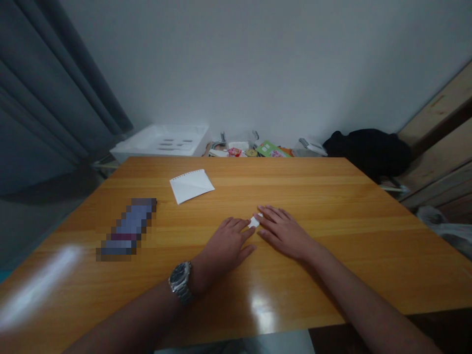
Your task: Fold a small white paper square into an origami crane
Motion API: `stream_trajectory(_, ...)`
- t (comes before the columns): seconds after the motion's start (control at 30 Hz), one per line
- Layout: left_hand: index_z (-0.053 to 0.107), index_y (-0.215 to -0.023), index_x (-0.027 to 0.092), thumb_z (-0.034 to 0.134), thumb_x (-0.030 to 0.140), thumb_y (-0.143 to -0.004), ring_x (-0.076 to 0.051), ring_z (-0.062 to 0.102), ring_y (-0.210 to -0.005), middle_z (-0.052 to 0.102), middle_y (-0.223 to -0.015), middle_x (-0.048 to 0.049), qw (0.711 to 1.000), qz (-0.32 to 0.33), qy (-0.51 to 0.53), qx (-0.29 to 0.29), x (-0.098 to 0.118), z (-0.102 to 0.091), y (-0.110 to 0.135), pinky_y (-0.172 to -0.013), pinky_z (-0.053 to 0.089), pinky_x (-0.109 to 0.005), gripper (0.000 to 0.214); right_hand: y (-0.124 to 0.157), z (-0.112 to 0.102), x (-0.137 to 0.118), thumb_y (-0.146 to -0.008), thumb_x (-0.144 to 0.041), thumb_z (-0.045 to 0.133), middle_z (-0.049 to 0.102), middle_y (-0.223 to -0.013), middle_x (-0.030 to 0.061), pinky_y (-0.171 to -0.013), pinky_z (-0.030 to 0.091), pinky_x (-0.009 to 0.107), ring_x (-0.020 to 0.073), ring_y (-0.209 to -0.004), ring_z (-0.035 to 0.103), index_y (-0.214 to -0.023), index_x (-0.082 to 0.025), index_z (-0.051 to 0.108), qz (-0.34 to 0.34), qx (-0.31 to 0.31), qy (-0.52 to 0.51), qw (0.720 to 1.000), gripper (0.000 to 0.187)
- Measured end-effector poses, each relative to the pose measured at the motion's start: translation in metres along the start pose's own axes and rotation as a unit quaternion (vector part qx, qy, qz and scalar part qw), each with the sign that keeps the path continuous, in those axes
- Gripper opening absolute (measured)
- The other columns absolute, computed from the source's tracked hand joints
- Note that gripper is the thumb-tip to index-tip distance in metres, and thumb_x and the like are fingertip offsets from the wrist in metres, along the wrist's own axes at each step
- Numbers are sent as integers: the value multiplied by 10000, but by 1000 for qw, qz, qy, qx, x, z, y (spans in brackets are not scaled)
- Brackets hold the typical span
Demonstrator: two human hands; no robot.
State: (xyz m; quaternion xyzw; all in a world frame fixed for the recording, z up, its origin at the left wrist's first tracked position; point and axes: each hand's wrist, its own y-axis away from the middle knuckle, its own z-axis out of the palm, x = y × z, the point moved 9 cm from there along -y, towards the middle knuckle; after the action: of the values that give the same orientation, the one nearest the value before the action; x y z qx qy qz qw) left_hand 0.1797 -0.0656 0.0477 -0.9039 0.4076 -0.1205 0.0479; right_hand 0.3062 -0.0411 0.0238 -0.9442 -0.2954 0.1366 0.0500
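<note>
A small piece of white paper [253, 222] lies on the wooden table [313, 187] between my hands. My left hand [229, 242], with a metal watch [180, 279] on its wrist, rests palm down; its index fingertip touches the paper's left side and its thumb is held apart. From the right, my right hand [286, 233] lies flat with fingers stretched, their tips covering the paper's right edge. Neither hand has its fingers wrapped around anything. Part of the paper is hidden beneath the fingertips.
Farther back lies a torn-edged white sheet [192, 186]. A pixelated, phone-like object [127, 228] is at the left. Behind the table stand a white plastic tray [162, 140], assorted small packets [236, 151], a green booklet [271, 149] and a black bag-like bundle [368, 151].
</note>
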Motion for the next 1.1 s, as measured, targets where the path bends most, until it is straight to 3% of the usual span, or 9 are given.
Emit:
stream_trajectory(0.3,618,-1286,219,587,375,-958,-265,572,-1067,617,-1159,-110,999,-2,32,17,0,-3,-3,-973,462,-437,364,-5,-11,0,-1024,-335,468,655,-1321,89,-1066,467,430,233,-1241,582,-1290,-243,657,-21,74,-94,993,339)
stream_trajectory(0.43,641,-1223,215,529,336,-993,-229,602,-1024,652,-1085,-83,996,-9,80,31,-8,-2,-5,-946,479,-389,283,-5,-7,-2,-999,-311,510,671,-1288,88,-1030,488,441,243,-1200,608,-1250,-253,680,-18,83,-96,992,308)
stream_trajectory(0.57,635,-1147,205,521,310,-995,-219,614,-977,656,-1051,-69,991,-62,97,65,-23,-1,-7,-894,496,-362,217,-7,-6,-3,-960,-355,588,679,-1253,90,-995,497,451,260,-1156,626,-1162,-251,709,1,98,-89,991,258)
stream_trajectory(0.7,611,-1209,200,581,352,-961,-240,596,-1017,614,-1110,-88,988,-100,76,93,-33,-1,-7,-913,500,-385,292,-9,-7,-4,-906,-374,676,681,-1229,81,-976,501,442,260,-1124,634,-1111,-250,714,12,108,-101,989,243)
stream_trajectory(1.1,599,-1265,181,547,342,-984,-248,588,-1026,603,-1191,-94,995,-76,17,59,-25,0,-9,-920,506,-394,329,-10,-7,-2,-890,-359,703,704,-1180,79,-963,520,423,255,-1069,654,-1178,-243,716,14,126,-125,984,310)
